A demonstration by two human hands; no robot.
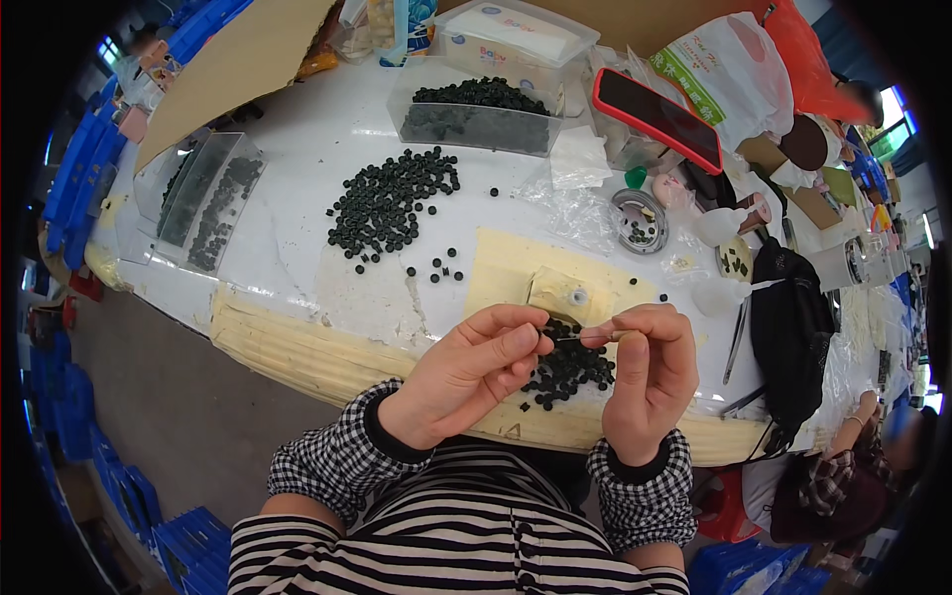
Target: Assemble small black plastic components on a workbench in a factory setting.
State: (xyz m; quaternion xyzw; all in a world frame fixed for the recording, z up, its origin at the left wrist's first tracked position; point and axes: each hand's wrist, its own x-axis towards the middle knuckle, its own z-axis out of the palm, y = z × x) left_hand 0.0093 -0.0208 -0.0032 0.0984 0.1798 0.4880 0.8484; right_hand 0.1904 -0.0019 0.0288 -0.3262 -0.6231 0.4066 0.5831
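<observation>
My left hand (pixel 476 365) is closed in a pinch, its fingertips on a tiny dark piece that they mostly hide. Close by on the right, my right hand (pixel 650 372) pinches a thin, pale needle-like tool (pixel 592 338), whose tip points at the left fingertips. Below both hands lies a pile of small black round parts (pixel 567 375), several of them spread toward the table's near edge. Just beyond the fingers, a yellowish block with a small round fitting (pixel 576 297) stands on a tan sheet (pixel 499 266).
A larger heap of black parts (pixel 392 203) lies at centre left. Clear bins (pixel 476 131) (pixel 210 203) hold more. Toward the right are a red-cased phone (pixel 657 119), a round metal dish (pixel 641 220), tweezers (pixel 735 342) and a black bag (pixel 788 332). Yellow padding (pixel 288 342) covers the near edge. Another person (pixel 843 476) sits at far right.
</observation>
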